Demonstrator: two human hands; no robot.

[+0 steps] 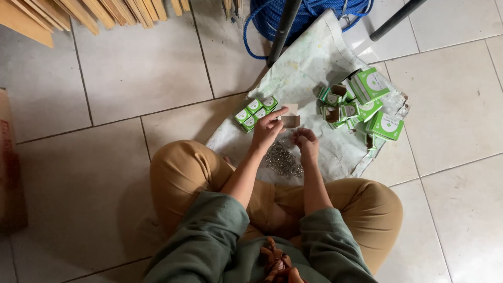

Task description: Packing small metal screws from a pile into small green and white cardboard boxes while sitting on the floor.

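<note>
Left hand point(266, 128): I see its fingers pinched on the open flap of a small carton point(290, 116), held above the sheet.
Right hand point(306, 142): fingers curled inward, apparently nipping something tiny; at this range I cannot tell what.
Carton: just up and to the left of the right fingers, its mouth seemingly turned toward them; the long axis runs roughly left to right.
Rings point(283, 160): a loose heap of small metal pieces on the sheet, directly below both hands, a little nearer the right hand.
Sheet point(314, 63): pale plastic spread on the tiled floor.
Closed boxes point(255, 111): green row just left of the left hand.
Opened boxes point(361, 102): a jumble well to the right.
</note>
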